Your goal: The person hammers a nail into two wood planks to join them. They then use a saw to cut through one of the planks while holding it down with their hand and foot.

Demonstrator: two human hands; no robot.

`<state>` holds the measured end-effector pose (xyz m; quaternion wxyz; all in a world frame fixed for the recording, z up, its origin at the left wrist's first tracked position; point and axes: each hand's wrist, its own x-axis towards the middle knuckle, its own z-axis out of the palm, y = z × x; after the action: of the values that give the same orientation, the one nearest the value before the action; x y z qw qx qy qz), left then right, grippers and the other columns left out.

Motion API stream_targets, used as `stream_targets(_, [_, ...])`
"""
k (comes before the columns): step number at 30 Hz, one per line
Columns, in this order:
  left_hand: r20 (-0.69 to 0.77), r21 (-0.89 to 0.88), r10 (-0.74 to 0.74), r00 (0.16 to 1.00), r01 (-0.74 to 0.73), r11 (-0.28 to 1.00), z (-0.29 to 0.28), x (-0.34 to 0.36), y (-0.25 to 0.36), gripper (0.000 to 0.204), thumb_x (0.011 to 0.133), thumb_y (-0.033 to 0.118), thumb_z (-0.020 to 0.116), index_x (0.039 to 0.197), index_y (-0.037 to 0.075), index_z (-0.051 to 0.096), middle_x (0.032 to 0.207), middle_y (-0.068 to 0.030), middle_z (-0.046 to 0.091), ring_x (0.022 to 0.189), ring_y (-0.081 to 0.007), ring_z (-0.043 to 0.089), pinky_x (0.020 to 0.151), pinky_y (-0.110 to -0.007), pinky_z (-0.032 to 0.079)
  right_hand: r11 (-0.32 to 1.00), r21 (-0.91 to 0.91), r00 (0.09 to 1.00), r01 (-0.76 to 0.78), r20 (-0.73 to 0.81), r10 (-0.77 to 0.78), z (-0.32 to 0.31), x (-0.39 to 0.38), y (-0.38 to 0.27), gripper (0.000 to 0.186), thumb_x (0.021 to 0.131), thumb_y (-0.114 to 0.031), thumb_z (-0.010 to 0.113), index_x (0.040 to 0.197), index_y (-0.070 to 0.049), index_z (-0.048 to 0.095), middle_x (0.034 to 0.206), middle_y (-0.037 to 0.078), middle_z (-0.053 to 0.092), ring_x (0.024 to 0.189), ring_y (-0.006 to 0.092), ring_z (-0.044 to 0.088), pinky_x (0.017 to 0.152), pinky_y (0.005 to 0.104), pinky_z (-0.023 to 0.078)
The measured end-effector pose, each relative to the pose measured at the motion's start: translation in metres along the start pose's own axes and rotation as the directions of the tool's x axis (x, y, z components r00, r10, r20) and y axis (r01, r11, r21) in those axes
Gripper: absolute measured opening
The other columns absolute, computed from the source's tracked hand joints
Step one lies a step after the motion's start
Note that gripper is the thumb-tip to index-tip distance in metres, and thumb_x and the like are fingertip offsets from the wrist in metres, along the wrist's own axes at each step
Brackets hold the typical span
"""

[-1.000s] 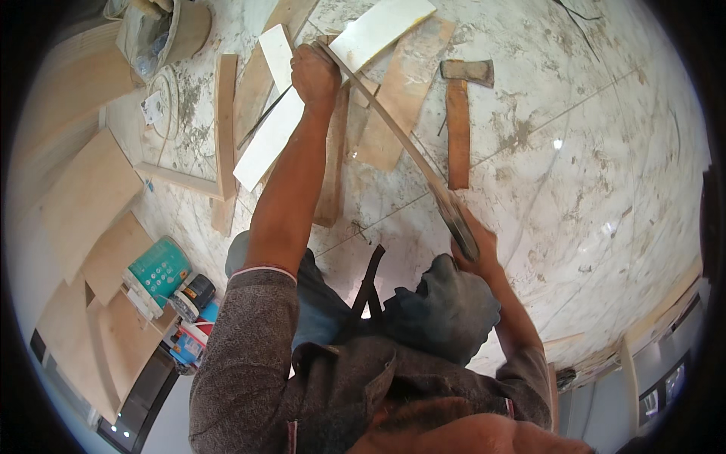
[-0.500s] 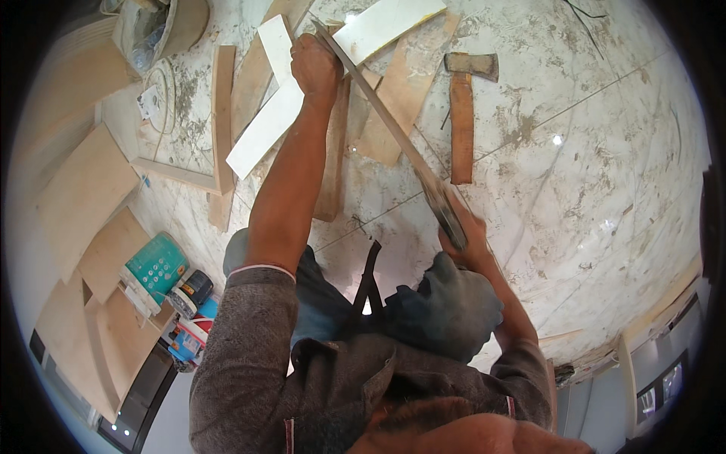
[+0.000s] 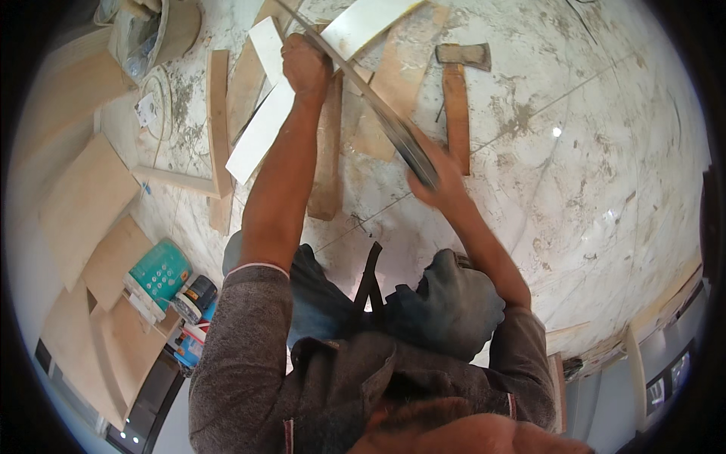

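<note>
Hands: right hand (image 3: pixel 445 175) closed round the rear end of a long, narrow saw (image 3: pixel 355 78); left hand (image 3: pixel 306 66) curled and pressed down over the white boards (image 3: pixel 261 136), though what its fingers actually grip is hidden.
Right arm's travel: over the last second it has pushed forward, away from the body; the saw's rear end, close to the right knee (image 3: pixel 461 306) a second ago, is now well ahead of it.
Saw's far end: now past the upper edge of the view, where before its tip showed just beyond the left fist.
Left fist: almost unmoved throughout, its place over the boards kept.
Meaning of the shift: probably the forward part of a stroke, with the left hand steadying the wood.
Saw's place: slanting from upper left to lower right, passing just beside the left hand's right edge; whether blade and wood touch, I cannot tell.
Saw's look: seen nearly edge-on, thin and grey-brown, darker and thicker toward the right hand, slightly blurred; no teeth can be made out.
Wood about it: a thick brown block (image 3: pixel 325 166) below the fist, a pale plank (image 3: pixel 412 64) to the right of the blade.
Hatchet: the wooden-handled hatchet (image 3: pixel 456 106) lies untouched on the stained floor (image 3: pixel 567 219), right of the saw.
</note>
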<state>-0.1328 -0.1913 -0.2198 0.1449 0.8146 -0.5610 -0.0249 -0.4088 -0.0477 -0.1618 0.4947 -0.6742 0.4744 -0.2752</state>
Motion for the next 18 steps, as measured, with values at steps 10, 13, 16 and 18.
stream_targets(10, [0.023,-0.008,-0.093,0.995,0.093,0.996,0.001,-0.002,-0.003,0.029,0.083,0.023,0.060,0.092,-0.004,0.054,0.094,-0.0273,0.061,0.093,-0.0434,0.060,0.079,-0.052,0.049,0.974,-0.140,0.979,-0.180,0.070,0.191,-0.017,-0.082,0.014,0.066,0.076,-0.002,0.058,0.140,-0.008,0.043,0.119,0.016,0.064,0.103,0.0268,0.066,0.083,0.0343,0.053])
stream_targets(13, [0.038,-0.079,-0.082,0.996,0.085,0.993,-0.002,0.000,0.003,0.031,0.083,0.025,0.062,0.090,-0.004,0.054,0.091,-0.0274,0.061,0.092,-0.0436,0.060,0.077,-0.051,0.049,0.998,0.009,0.997,0.069,-0.026,-0.069,0.007,0.020,-0.005,0.066,0.075,-0.002,0.061,0.139,-0.007,0.044,0.115,0.017,0.065,0.097,0.0285,0.067,0.082,0.0320,0.054])
stream_targets(16, [0.041,-0.026,-0.058,0.997,0.059,0.998,-0.007,0.005,-0.001,0.029,0.084,0.024,0.060,0.089,-0.004,0.054,0.088,-0.0269,0.061,0.090,-0.0437,0.060,0.076,-0.052,0.050,0.998,0.062,1.000,0.003,-0.007,-0.003,0.012,-0.001,0.008,0.065,0.074,-0.003,0.065,0.137,-0.006,0.047,0.113,0.017,0.066,0.093,0.0293,0.068,0.081,0.0320,0.054])
stream_targets(18, [-0.027,0.012,-0.076,0.997,0.077,0.997,-0.006,0.007,0.000,0.027,0.084,0.023,0.059,0.089,-0.003,0.054,0.088,-0.0268,0.061,0.089,-0.0436,0.060,0.075,-0.052,0.050,1.000,0.000,0.998,-0.006,-0.055,0.006,-0.005,-0.061,0.004,0.064,0.074,-0.004,0.066,0.135,-0.005,0.049,0.108,0.017,0.067,0.088,0.0291,0.069,0.080,0.0304,0.053])
